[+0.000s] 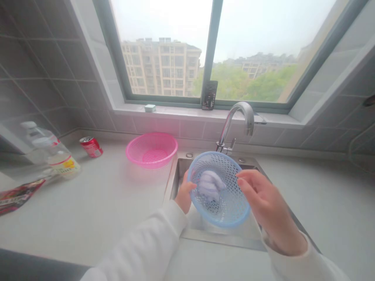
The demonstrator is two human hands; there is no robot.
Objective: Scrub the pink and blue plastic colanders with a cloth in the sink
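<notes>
A light blue plastic basket [231, 223] with a latticed wall is held tilted over the sink [205, 236], its opening facing me. My left hand [184, 195] grips its left rim, thumb over the edge. Inside lies a bunched pale lilac cloth [209, 185] with darker stripes, resting against the lattice. My right hand [263, 203] is at the basket's right side, its fingertips over the opening. Thumb and forefinger are drawn close together with nothing visible between them. Whether this hand touches the rim is unclear.
A chrome faucet [249, 117] arches just behind the basket. Left of the sink stands a pink basket [150, 164]. Farther left are a red can [91, 146], a plastic bottle [66, 164] and a dark packet [19, 197]. A small pale box [150, 108] sits on the windowsill.
</notes>
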